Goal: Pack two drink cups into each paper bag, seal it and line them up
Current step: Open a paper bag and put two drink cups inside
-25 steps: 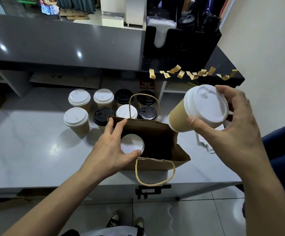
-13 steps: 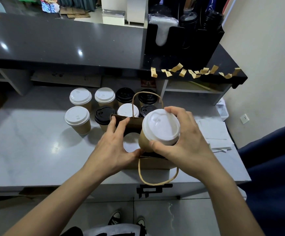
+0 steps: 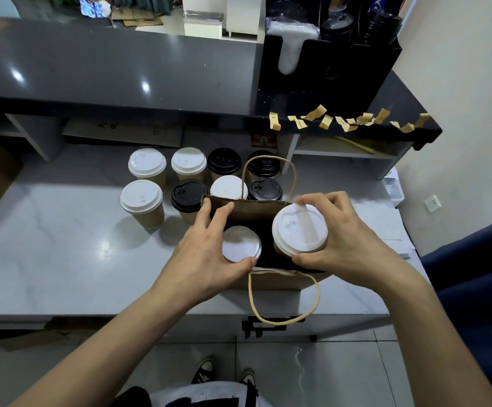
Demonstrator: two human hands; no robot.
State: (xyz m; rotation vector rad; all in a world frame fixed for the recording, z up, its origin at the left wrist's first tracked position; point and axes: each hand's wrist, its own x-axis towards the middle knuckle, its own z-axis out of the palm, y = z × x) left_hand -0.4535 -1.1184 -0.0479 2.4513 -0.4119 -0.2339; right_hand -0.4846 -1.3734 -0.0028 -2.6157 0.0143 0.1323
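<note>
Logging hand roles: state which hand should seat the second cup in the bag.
Right. The right hand already grips the second cup over the bag's free side; the left hand is holding the bag mouth open beside the first cup.

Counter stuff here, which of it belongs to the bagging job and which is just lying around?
In the job: paper bag, cup inside it, cup in the right hand, left hand, eight waiting cups, paper strips.

Lying about: black organizer, flattened cardboard.
</note>
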